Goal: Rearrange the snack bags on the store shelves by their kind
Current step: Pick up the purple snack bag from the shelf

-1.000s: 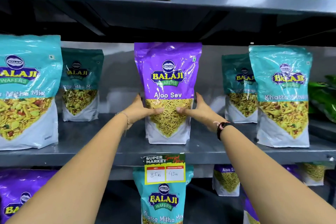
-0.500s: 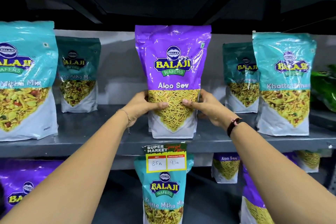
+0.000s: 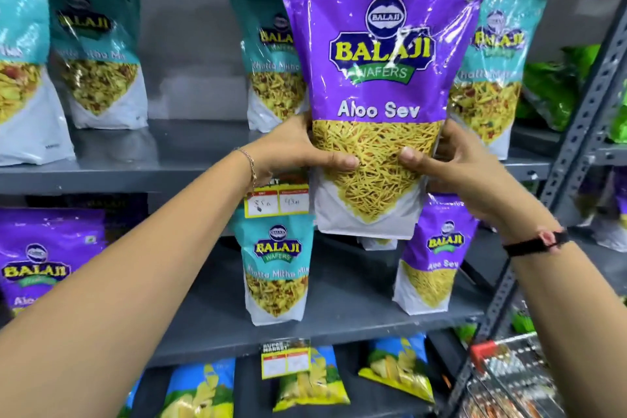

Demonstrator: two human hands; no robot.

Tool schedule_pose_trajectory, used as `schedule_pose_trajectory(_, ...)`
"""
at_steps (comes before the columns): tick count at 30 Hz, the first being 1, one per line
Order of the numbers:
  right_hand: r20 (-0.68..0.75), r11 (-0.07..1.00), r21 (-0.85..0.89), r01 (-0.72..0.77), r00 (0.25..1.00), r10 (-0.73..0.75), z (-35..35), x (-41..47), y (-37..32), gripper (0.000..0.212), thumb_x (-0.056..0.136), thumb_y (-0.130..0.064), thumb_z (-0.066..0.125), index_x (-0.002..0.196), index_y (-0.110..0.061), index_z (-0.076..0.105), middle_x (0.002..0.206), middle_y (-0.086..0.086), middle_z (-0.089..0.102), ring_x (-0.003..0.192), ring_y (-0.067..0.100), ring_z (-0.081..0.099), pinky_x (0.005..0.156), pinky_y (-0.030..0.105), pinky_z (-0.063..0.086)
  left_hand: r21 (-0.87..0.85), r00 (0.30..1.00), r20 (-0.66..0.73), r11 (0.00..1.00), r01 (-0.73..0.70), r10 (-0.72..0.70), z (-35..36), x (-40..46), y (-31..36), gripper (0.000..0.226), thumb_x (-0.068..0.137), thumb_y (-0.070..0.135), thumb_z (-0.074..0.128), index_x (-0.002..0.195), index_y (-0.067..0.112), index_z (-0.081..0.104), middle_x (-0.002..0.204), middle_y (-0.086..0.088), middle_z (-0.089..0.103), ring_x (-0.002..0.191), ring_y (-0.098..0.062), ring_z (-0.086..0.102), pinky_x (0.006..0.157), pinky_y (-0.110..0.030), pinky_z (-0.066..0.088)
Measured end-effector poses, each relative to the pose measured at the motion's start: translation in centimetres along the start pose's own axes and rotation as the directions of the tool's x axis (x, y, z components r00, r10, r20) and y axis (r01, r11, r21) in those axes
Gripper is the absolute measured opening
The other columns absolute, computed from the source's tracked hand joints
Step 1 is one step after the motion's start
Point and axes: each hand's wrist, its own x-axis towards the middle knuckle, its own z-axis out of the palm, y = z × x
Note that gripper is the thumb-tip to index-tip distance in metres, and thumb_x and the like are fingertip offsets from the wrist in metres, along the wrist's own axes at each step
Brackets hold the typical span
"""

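While both hands clasp it, the purple Aloo Sev bag [image 3: 380,85] hangs upright in the air, clear of the grey upper shelf [image 3: 135,166]. Left hand [image 3: 298,149] and right hand [image 3: 454,163] curl around its lower sides, thumbs pressed on the clear window. Teal Khatta Mitha bags [image 3: 98,54] stand behind it, and another Aloo Sev bag [image 3: 437,258] stands on the lower shelf [image 3: 342,316] below.

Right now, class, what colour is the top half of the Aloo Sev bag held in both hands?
Purple, on the Aloo Sev bag; head view.
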Motion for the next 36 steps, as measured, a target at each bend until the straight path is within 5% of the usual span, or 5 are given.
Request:
schedule_pose_trajectory(7, -0.135, 0.993, -0.02, -0.113, 0.985, 0.109, 0.1, -6.7, 7.5, 0.068, 0.034, -0.071, 0.073, 0.087, -0.032, 0.056, 0.081, -0.026, 0.072, 0.079, -0.006, 0.064, 0.07, 0.01, 0.051, -0.046, 0.998, 0.031, 0.997, 0.058, -0.057, 6.4, -1.9, -6.3, 0.051, 0.058, -0.003, 0.077, 0.087, 0.028, 0.049, 0.089, 0.017, 0.058, 0.065, 0.021, 0.056, 0.062, 0.002, 0.044)
schedule_pose_trajectory(10, -0.186, 0.983, -0.001, -0.186, 0.965, 0.182, 0.6, -9.4, 11.6, 0.072, 0.032, -0.072, 0.073, 0.088, -0.031, 0.055, 0.082, -0.028, 0.071, 0.076, -0.006, 0.063, 0.067, 0.009, 0.051, -0.083, 0.994, 0.048, 0.992, 0.097, -0.093, 9.0, -2.4, -9.9, 0.061, 0.056, -0.003, 0.078, 0.099, 0.026, 0.045, 0.09, 0.021, 0.054, 0.068, 0.023, 0.052, 0.063, 0.005, 0.04)
schedule_pose_trajectory(19, -0.3, 0.935, 0.044, -0.352, 0.888, 0.348, 3.9, -13.7, 22.8, 0.065, 0.038, -0.059, 0.079, 0.094, -0.037, 0.056, 0.098, 0.002, 0.068, 0.087, 0.01, 0.064, 0.078, 0.029, 0.054, -0.221, 0.956, 0.079, 0.93, 0.295, -0.284, 14.8, -1.8, -21.0, 0.062, 0.062, -0.019, 0.066, 0.111, 0.011, 0.043, 0.094, 0.01, 0.056, 0.068, 0.02, 0.056, 0.064, -0.002, 0.046)
schedule_pose_trajectory(25, -0.368, 0.935, 0.022, -0.354, 0.867, 0.337, 6.1, -11.9, 27.0, 0.041, 0.066, -0.002, 0.075, 0.099, -0.008, 0.051, 0.081, -0.01, 0.054, 0.068, -0.016, 0.053, 0.062, 0.005, 0.041, -0.274, 0.908, -0.066, 0.883, 0.382, -0.413, 15.3, 0.3, -25.8, 0.075, 0.066, -0.009, 0.069, 0.129, 0.011, 0.034, 0.124, -0.004, 0.048, 0.109, -0.01, 0.046, 0.091, -0.024, 0.045)
schedule_pose_trajectory(36, -0.318, 0.922, 0.123, -0.368, 0.865, 0.388, 8.7, -8.7, 32.0, 0.065, 0.063, -0.025, 0.073, 0.117, -0.011, 0.039, 0.108, -0.005, 0.059, 0.1, -0.006, 0.056, 0.088, 0.013, 0.045, -0.341, 0.842, -0.253, 0.858, 0.384, -0.477, 17.2, 2.3, -30.8, 0.066, 0.078, -0.011, 0.053, 0.131, 0.019, 0.029, 0.126, -0.007, 0.051, 0.116, -0.021, 0.047, 0.103, -0.039, 0.037)
